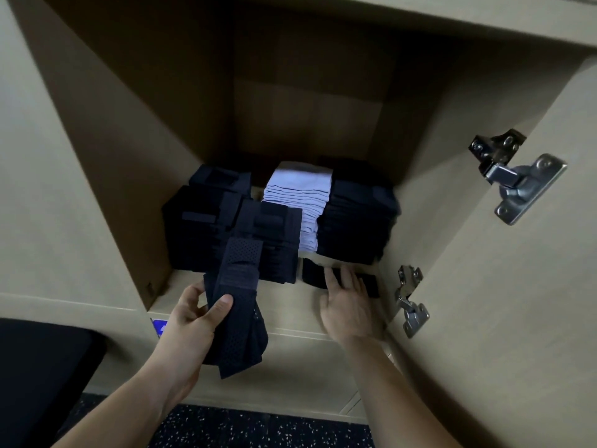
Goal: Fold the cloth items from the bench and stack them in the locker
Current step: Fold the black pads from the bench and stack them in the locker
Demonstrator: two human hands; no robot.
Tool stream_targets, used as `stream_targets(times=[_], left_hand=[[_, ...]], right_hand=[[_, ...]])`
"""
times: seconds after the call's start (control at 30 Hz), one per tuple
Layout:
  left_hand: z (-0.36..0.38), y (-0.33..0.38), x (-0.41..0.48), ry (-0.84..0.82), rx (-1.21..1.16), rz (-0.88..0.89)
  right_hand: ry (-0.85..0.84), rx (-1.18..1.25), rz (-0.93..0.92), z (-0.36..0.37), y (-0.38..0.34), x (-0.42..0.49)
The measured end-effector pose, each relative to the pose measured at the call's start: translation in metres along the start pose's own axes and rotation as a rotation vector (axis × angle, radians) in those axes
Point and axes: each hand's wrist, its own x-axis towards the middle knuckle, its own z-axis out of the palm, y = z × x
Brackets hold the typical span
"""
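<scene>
Hands at the open locker (pixel 97 163).
Left hand (pixel 190 313) grips a folded mesh cloth (pixel 239 305) at the shelf edge; right hand (pixel 347 305), fingers straight, presses a small dark cloth (pixel 315 273) near the stacks (pixel 352 215).

- Silver metal hinge (pixel 517 176), at the right of the frame, folded open with its screws showing.
- Second metal hinge (pixel 411 302), lower and nearer the centre.
- Blue label (pixel 160 328), lower left of centre, partly hidden.
- Dark floor (pixel 258 431) with pale speckles, along the bottom edge.
</scene>
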Motion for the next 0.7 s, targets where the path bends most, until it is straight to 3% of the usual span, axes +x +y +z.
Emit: stream_targets(times=[0.37, 0.47, 0.57, 0.7], left_hand=[[0.0, 0.004, -0.006, -0.006, 0.007, 0.004], [0.001, 0.007, -0.012, 0.004, 0.008, -0.002], [0.002, 0.014, -0.023, 0.003, -0.005, -0.007], [0.004, 0.024, -0.047, -0.001, -0.023, 0.013]], right_hand=[[-0.087, -0.067, -0.136, 0.001, -0.008, -0.004], [-0.013, 0.0, -0.112, -0.005, -0.007, -0.008], [0.212, 0.31, -0.039, -0.023, -0.019, -0.024], [0.131, 0.992, 0.04, -0.069, -0.061, -0.062]])
